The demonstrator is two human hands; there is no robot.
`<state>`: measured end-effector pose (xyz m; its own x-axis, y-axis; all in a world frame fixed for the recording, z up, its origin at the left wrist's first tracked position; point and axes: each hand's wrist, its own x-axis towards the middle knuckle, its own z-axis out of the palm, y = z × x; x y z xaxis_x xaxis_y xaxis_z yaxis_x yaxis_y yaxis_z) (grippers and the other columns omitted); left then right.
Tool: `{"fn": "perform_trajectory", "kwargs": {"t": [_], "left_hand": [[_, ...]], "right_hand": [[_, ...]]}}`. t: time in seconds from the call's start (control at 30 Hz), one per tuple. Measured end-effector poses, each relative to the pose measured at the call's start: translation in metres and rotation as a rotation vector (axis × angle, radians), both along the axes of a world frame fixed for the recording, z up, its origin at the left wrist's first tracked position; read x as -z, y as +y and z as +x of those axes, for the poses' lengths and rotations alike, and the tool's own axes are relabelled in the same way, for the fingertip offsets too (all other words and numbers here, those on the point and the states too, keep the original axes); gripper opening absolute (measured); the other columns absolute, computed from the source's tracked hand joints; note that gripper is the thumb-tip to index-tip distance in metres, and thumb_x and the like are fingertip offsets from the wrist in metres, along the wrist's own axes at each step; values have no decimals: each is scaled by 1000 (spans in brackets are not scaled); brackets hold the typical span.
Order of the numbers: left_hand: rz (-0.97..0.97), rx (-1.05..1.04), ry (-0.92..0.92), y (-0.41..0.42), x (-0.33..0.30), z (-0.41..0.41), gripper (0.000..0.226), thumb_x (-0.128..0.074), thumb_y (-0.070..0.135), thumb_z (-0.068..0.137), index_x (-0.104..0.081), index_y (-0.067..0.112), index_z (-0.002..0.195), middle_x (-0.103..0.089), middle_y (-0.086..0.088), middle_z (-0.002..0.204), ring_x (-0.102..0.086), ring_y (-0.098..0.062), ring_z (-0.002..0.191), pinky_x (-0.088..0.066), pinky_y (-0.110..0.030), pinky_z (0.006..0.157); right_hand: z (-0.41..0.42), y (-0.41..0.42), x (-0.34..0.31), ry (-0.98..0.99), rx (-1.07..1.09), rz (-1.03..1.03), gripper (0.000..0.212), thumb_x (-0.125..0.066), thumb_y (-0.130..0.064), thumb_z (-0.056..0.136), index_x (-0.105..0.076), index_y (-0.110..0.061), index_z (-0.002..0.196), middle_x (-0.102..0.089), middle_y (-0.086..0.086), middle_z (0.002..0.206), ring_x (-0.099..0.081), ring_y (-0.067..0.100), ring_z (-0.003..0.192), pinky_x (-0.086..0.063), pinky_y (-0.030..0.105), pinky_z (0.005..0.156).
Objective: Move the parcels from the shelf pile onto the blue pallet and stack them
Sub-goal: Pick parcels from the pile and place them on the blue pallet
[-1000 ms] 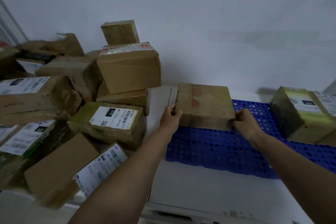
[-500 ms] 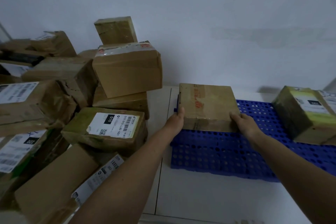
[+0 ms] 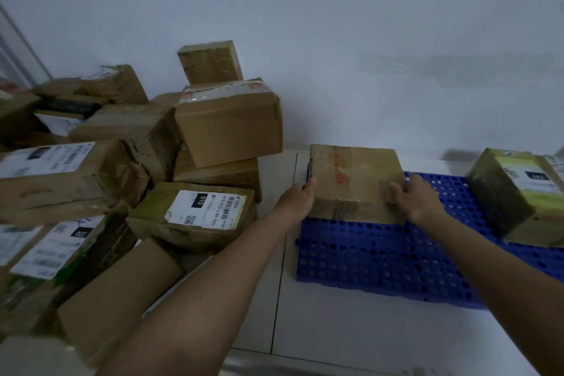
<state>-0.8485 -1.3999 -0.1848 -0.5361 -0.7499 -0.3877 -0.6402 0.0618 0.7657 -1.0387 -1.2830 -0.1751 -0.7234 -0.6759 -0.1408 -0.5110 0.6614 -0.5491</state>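
A flat brown parcel with red print (image 3: pixel 355 180) rests on the back left corner of the blue pallet (image 3: pixel 375 259). My left hand (image 3: pixel 297 200) grips its left side and my right hand (image 3: pixel 416 200) grips its front right corner. A second parcel with a greenish label (image 3: pixel 518 192) sits on the pallet's right end. The shelf pile of cardboard parcels (image 3: pixel 122 177) fills the left, with a labelled box marked 010 (image 3: pixel 195 214) at its near edge beside my left forearm.
A white wall (image 3: pixel 366 70) rises directly behind the pallet and pile. The white shelf surface (image 3: pixel 351 330) shows in front of the pallet. A large plain box (image 3: pixel 116 308) lies at the pile's front, under my left arm.
The parcel has come down from a tilted hold and now lies flat on the pallet's back left corner. Both hands stayed on its sides.
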Motion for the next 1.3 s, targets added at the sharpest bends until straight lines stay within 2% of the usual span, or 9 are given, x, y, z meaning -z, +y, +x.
{"fn": "perform_trajectory", "kwargs": {"t": [0.1,0.17,0.27,0.37,0.53,0.7,0.93,1.13,1.3], "left_hand": [[-241,57,-77,5,-22,22,46,-33,42,101,-55,8,124,-57,-12,128,-53,-22,106,-39,-29,82],[-435,99,-195,16,-34,40,44,-40,39,100,-54,7,127,-53,-11,132,-52,-24,112,-40,-31,86],[-612,122,-347,38,-43,72,47,-44,40,98,-48,13,136,-45,-9,138,-44,-25,124,-39,-34,98],[-693,46,-411,61,-46,111,40,-47,40,96,-58,15,126,-50,-6,131,-46,-25,121,-42,-36,99],[-680,-115,-475,91,-51,179,40,-56,37,92,-59,16,126,-46,-8,139,-36,-27,132,-32,-36,110],[-621,-227,-489,109,-54,229,29,-55,35,92,-65,17,112,-53,-8,129,-43,-27,123,-37,-36,103],[-653,-263,-552,113,-57,269,49,-58,39,91,-50,19,135,-46,-7,138,-42,-27,127,-42,-40,102],[-616,-316,-495,97,-61,319,68,-64,36,89,-31,22,146,-43,-6,142,-41,-26,130,-43,-39,102],[-585,-351,-489,75,-64,376,66,-66,32,87,-34,24,144,-49,-7,140,-48,-25,125,-46,-38,98]], "right_hand": [[28,-3,-24,325,-247,71,50,-47,-35,96,-41,-4,135,-40,20,140,-34,38,129,-28,42,107],[50,-6,-36,396,-363,68,50,-45,-35,97,-40,-8,139,-37,17,144,-32,35,131,-29,41,106],[89,-12,-44,355,-557,82,51,-48,-35,96,-39,-13,141,-28,14,151,-26,34,137,-25,42,109],[131,-13,-45,294,-692,80,56,-50,-38,95,-34,-17,144,-16,13,156,-13,35,143,-19,46,115],[191,-9,-45,246,-883,14,53,-50,-35,94,-34,-20,143,-19,7,154,-15,33,142,-23,46,112],[235,-13,-40,233,-992,37,58,-50,-40,89,-34,-20,142,-24,9,151,-21,32,138,-27,50,111],[270,-22,-42,335,-1078,52,49,-48,-39,90,-45,-14,132,-45,8,136,-34,29,131,-26,42,109],[318,-44,-50,325,-1056,76,57,-52,-42,87,-40,-17,137,-37,10,142,-31,31,133,-29,47,109],[377,-70,-57,259,-1045,86,33,-54,-29,88,-52,-16,119,-45,10,131,-40,32,125,-37,46,103]]}}
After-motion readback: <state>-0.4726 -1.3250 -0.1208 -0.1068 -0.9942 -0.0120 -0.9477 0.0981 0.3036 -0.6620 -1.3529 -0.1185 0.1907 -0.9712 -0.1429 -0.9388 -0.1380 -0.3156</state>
